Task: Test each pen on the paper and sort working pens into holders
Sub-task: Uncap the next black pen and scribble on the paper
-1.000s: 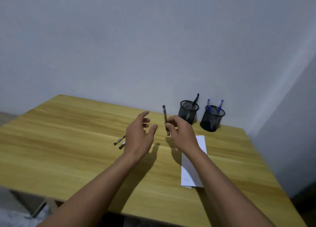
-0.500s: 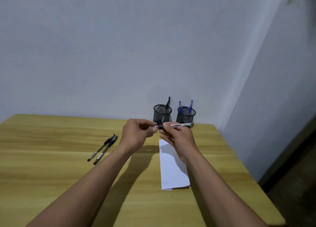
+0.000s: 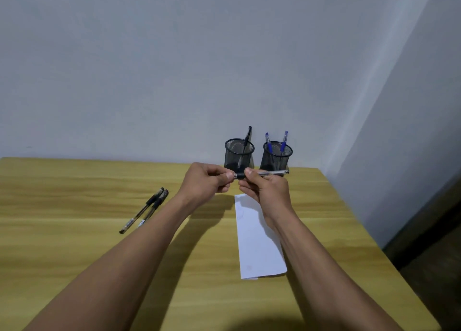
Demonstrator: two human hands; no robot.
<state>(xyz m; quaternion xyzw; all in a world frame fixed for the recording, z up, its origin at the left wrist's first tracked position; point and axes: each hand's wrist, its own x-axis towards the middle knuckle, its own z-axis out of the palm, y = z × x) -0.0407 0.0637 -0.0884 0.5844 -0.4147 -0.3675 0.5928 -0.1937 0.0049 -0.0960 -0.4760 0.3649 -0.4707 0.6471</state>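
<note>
Both my hands hold one clear-barrelled black pen [image 3: 270,173] level above the table. My right hand [image 3: 268,190] grips its barrel near the dark grip. My left hand [image 3: 205,182] pinches the cap end between thumb and fingers. Under my right wrist lies a white paper strip [image 3: 257,246] with faint scribbles near its top. Two black pens [image 3: 146,211] lie side by side on the table to the left. At the back stand two black mesh holders: the left holder [image 3: 238,153] has one black pen, the right holder [image 3: 277,156] has two blue pens.
The wooden table [image 3: 74,231] reaches the grey wall at the back. Its right edge drops off to a dark floor [image 3: 434,268] beside a side wall.
The pen swung from upright in my right hand to level. My left hand closed on its cap end. The view shifted, with both hands holding the pen steady since half a second ago.
</note>
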